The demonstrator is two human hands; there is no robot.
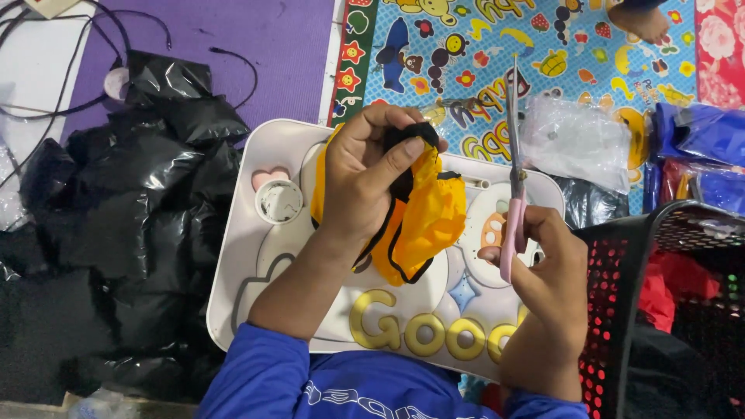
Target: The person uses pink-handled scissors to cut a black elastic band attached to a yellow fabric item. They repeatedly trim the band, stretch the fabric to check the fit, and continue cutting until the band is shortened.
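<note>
Left hand (365,174) pinching a yellow, black-trimmed fabric piece (423,213) above the white lap surface (248,233). Right hand (543,271) with grip closed around pink-handled scissors (514,178), blades upright, pressed together, just beside the cloth. Risk, probably: nicked thumb, with fabric bunched tight near the left fingers. Black basket (621,271) close at right.

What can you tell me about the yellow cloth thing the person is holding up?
The yellow cloth piece looks like soft, slightly shiny fabric edged with black trim. It is bunched and folded, not spread flat, so its full shape cannot be told. The left hand grips it near the top, fingers curled over a black part, and it hangs down above the white lap tray. The right hand holds pink-handled scissors beside it, blades pointing up, not touching the cloth.
</note>
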